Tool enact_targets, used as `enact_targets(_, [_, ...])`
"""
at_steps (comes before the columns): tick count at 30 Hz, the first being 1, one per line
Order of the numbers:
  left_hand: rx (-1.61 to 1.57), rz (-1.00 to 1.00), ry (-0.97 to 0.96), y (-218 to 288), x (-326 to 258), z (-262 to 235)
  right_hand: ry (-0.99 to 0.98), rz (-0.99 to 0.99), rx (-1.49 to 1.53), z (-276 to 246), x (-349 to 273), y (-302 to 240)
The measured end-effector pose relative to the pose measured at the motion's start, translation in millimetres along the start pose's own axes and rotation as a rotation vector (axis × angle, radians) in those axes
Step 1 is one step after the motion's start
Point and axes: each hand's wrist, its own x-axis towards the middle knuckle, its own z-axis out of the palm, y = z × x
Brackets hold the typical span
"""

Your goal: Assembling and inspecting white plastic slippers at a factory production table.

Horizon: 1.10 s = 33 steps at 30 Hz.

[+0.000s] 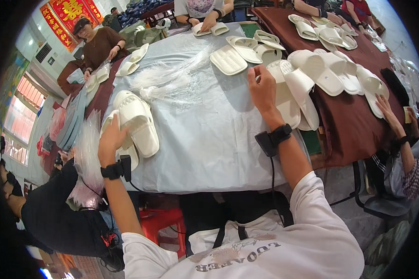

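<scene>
My left hand [111, 139] lies against several cream slippers stacked at the table's left edge, its thumb and fingers stretched apart. A top slipper [142, 123] is right beside the thumb, and part of another slipper [129, 155] shows below the hand. My right hand [264, 88] hovers over the right side of the table with loosely bent fingers and nothing visible in them. Close to it stands a row of cream slippers [300, 88] leaning on one another. Just beyond the fingertips lies a ribbed-sole slipper [228, 60]. A black strap with a small box sits on each wrist.
A pale plastic sheet [195, 153] covers my table, with clear plastic bags [172, 81] heaped in its middle. More slippers [330, 35] lie on the brown cloth [358, 121] at right. Co-workers handle slippers at far left, opposite and right. A red stool [162, 223] stands below.
</scene>
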Motion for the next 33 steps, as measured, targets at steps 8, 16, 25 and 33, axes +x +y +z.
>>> enact_targets(8, [-0.471,0.926,-0.497,199,-58,-55,-0.113,0.052,0.09,17,-13,20])
enact_targets(16, [-0.679,1.128,0.03,404,-27,49,-0.163,0.044,0.19,28,-25,50])
enact_targets(25, [-0.34,1.001,0.108,438,-19,95,-0.112,0.122,0.087,35,-29,29])
enact_targets(33, [-0.633,1.004,0.272,416,-8,70,-0.295,0.135,-0.029,62,-21,89])
